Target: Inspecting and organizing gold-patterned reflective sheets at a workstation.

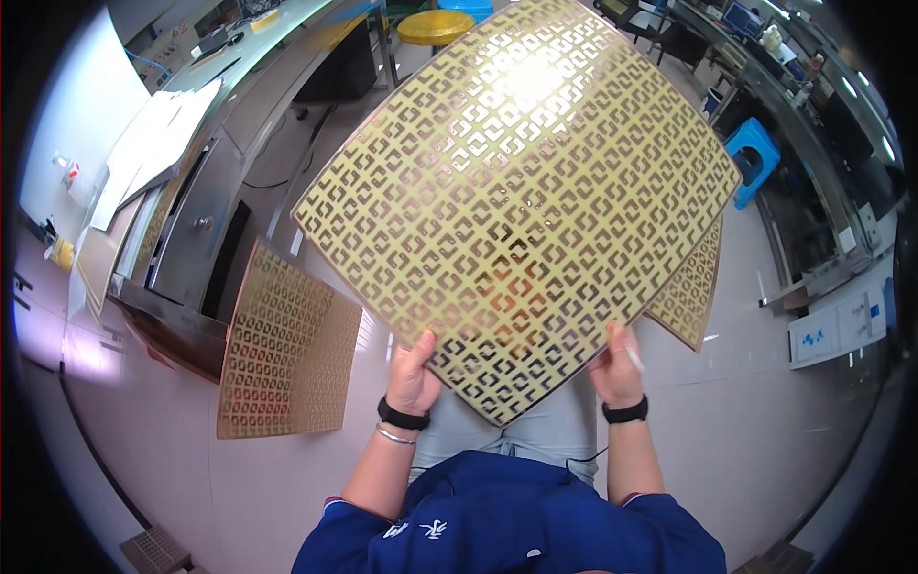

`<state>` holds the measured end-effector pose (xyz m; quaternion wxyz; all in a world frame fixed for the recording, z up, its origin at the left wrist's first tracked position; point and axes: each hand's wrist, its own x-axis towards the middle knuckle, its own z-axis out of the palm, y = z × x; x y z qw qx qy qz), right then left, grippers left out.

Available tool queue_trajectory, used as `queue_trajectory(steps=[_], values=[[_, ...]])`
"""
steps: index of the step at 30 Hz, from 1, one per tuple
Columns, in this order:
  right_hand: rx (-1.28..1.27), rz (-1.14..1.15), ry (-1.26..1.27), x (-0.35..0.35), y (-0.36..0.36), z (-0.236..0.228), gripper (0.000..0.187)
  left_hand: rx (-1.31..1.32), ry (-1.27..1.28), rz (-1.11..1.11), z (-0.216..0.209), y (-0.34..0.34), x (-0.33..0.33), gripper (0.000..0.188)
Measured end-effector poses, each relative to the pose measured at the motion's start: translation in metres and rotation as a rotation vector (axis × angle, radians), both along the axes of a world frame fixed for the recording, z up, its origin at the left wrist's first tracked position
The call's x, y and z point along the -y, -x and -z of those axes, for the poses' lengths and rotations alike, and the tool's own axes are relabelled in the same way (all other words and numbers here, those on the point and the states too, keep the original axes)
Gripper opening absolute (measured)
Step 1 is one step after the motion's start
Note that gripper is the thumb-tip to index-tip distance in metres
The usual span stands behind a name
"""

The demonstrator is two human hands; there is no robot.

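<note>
A large yellow-green circuit board panel (574,210) with rows of copper-coloured angular shapes is held up in front of me, one corner toward my body. My left hand (414,375) grips its lower left edge, thumb on the face. My right hand (617,368) pinches the lower right edge. Something white, too small to make out, shows at a right fingertip. A bright glare covers the upper part of the panel. Partly behind it on the right, a second patterned panel (696,297) sticks out. Another panel (287,349) stands tilted at my left, apart from my hands.
On the left is a workbench (273,43) with a metal drawer front (196,225) and white papers (158,139). A yellow round stool (435,28) stands beyond the panel. At right are a blue stool (754,158), a white tray (837,328) and another cluttered bench.
</note>
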<state>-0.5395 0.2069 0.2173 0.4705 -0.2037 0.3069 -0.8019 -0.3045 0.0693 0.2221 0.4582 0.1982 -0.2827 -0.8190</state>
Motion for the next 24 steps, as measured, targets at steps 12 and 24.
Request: queue_trajectory(steps=[12, 24], values=[[-0.352, 0.704, -0.435, -0.055, 0.101, -0.028, 0.040, 0.189, -0.136, 0.060, 0.055, -0.082, 0.042, 0.042], [-0.767, 0.605, -0.748, -0.081, 0.098, 0.003, 0.032, 0.446, -0.133, 0.094, 0.079, -0.085, 0.064, 0.041]])
